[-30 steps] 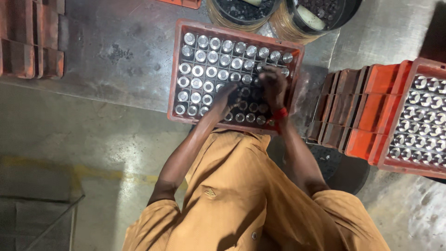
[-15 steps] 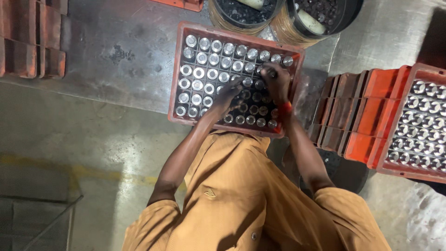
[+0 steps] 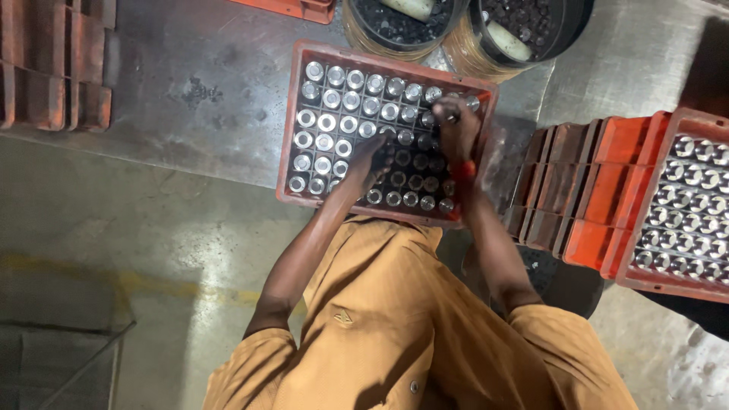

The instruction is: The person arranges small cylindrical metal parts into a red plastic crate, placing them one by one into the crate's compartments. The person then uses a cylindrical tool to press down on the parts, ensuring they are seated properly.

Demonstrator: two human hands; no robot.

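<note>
Can't really tell what the right hand point(image 3: 456, 125) pinches since its fingers point(image 3: 448, 118) hide it, the left hand point(image 3: 370, 163) covers some metal cylinders point(image 3: 328, 121) in the red crate point(image 3: 292, 137), and the two buckets point(image 3: 414, 23) (plus the crate on the right point(image 3: 683, 205)) get chopped off by the frame edge.

Dim, warm light from above; metal glints, corners sink into shadow.

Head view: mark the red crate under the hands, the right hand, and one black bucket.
red crate point(image 3: 486, 93), head view, bare right rim.
right hand point(image 3: 456, 125), head view, back of the hand over the metal cylinders.
black bucket point(image 3: 577, 19), head view, right wall.
</note>
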